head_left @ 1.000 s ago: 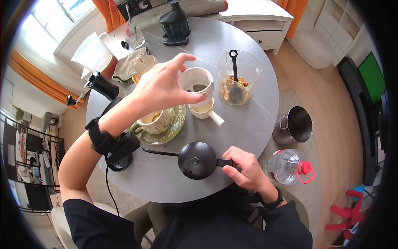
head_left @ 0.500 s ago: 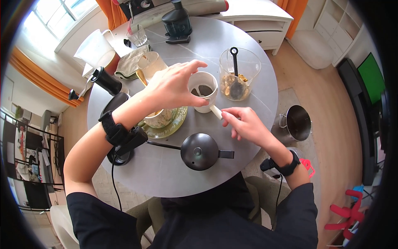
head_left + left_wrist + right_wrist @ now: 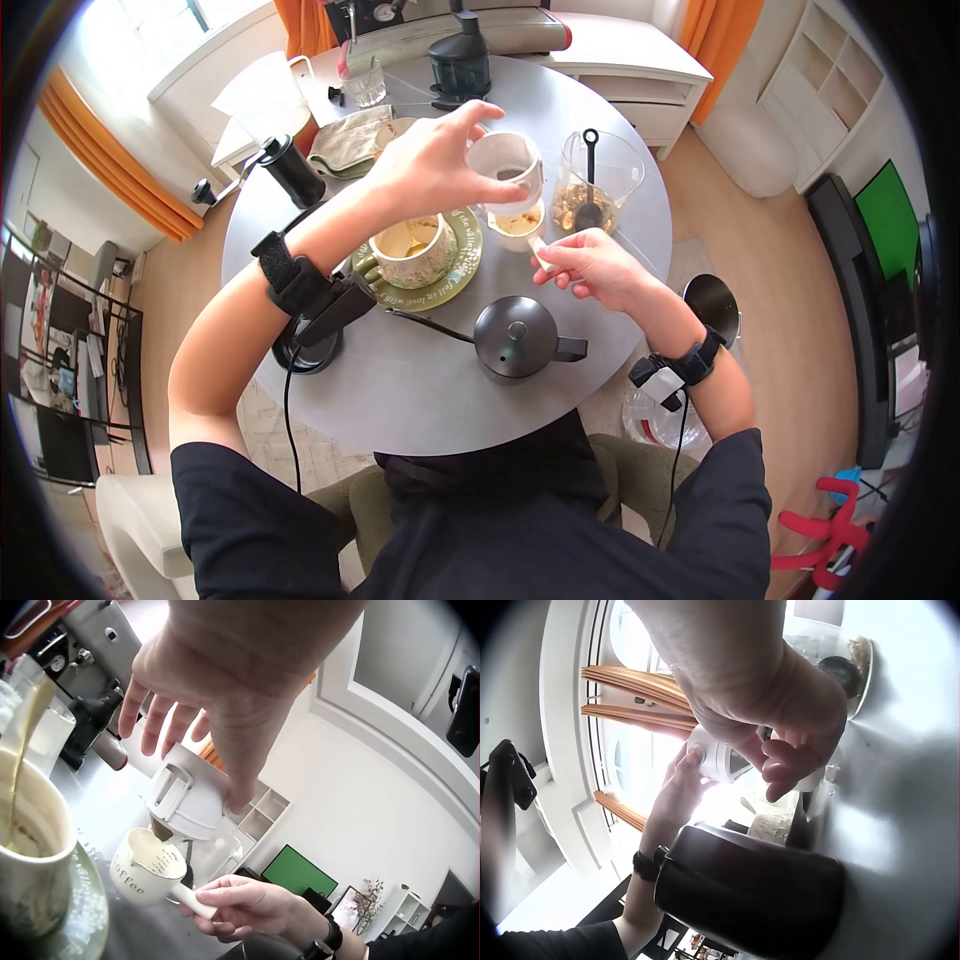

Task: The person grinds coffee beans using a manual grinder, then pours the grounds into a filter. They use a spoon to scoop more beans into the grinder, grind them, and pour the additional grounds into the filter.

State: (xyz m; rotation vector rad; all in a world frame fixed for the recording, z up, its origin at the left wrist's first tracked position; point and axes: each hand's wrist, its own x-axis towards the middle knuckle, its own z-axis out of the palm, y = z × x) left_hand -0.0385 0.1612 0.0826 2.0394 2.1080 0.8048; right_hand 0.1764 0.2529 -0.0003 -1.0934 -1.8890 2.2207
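In the head view my left hand holds a white coffee dripper between thumb and fingers, tilted over a small white jug. The left wrist view shows slots in the dripper's underside. Lettered "coffee", the jug has a side handle, which my right hand pinches between thumb and fingers. Pale brown residue marks its inside. A black gooseneck kettle stands on the table nearer my body, its handle to the right and its spout to the left.
Left of the jug a patterned mug sits on a green plate. A clear beaker with brown pieces and a black spoon stands to the right. Behind my left arm are a black hand grinder and a folded cloth.
My right hand has let go of the kettle's handle and moved forward to take the jug's handle. The left hand lowered the dripper to the jug, then lifted it, showing the jug's inside.
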